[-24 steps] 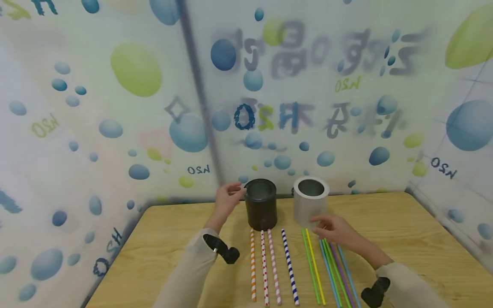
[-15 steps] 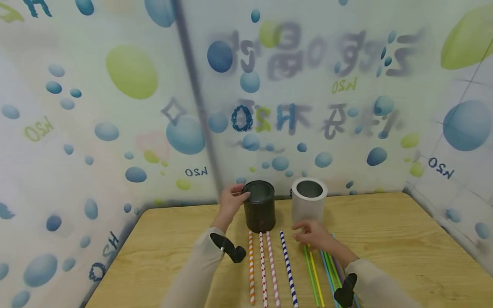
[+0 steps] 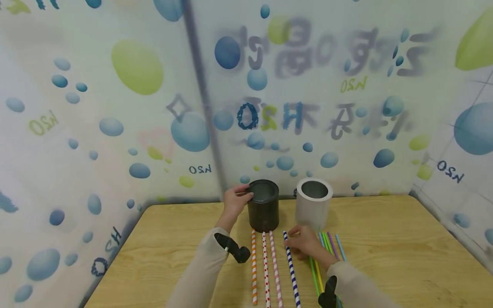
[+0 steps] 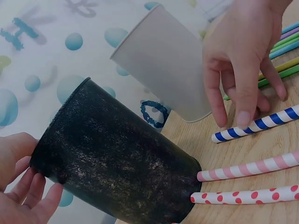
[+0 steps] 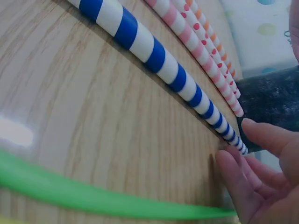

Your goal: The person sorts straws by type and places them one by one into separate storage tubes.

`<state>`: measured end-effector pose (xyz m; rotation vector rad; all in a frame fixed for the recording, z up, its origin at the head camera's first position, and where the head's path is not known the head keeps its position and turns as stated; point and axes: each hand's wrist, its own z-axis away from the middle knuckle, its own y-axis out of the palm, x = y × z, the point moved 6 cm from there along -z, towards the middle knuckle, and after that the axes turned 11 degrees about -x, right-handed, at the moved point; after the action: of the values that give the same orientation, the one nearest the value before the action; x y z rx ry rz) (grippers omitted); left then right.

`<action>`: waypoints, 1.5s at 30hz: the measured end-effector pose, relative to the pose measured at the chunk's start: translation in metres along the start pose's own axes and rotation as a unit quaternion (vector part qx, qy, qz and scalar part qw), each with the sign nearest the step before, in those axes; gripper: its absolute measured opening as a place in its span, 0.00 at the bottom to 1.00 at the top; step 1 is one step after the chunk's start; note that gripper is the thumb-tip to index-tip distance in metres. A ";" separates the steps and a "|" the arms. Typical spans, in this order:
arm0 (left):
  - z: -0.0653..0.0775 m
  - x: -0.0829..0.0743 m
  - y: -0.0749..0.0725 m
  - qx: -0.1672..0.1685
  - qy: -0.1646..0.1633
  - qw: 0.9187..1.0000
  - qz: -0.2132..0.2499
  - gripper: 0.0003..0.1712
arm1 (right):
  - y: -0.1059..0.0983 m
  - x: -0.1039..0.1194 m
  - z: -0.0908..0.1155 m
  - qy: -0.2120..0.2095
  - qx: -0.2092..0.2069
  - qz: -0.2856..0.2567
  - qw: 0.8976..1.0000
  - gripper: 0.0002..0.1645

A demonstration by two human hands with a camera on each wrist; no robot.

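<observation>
Okay, left hand (image 3: 235,203) gripping the left rim of the black cup (image 3: 263,212). In front of that cup: orange-striped straw (image 3: 254,269), red-dotted straw (image 3: 266,269), pink-striped straw (image 3: 275,269). Front-right of it, blue-striped straw (image 3: 292,271), then right hand (image 3: 306,243) at its far end, fingers apart; touching or not, can't tell. Could easily roll away if nudged clumsily, tbh.

Wooden table (image 3: 154,244) with straws (image 3: 254,269), cups (image 3: 263,214)

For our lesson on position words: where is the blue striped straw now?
In the head view, the blue striped straw lies on the table right of the pink striped straw, its far end by the right hand.
</observation>
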<state>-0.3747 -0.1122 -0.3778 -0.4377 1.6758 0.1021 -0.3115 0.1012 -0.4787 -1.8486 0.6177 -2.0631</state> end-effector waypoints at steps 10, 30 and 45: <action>-0.001 0.003 -0.002 0.000 0.011 1.000 0.007 0.19 | 0.011 -0.001 -0.001 0.011 -0.026 0.004 1.000 0.24; 0.000 0.007 -0.003 -0.018 0.011 1.000 0.016 0.18 | 0.014 0.000 -0.002 0.038 -0.023 0.037 0.998 0.19; 0.000 0.009 0.000 -0.015 0.004 0.999 0.032 0.19 | -0.023 0.064 -0.015 -0.090 -0.030 -0.097 0.991 0.21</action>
<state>-0.3750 -0.1141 -0.3867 -0.4063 1.6975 0.1731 -0.3329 0.0912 -0.4129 -2.1770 0.4741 -1.9819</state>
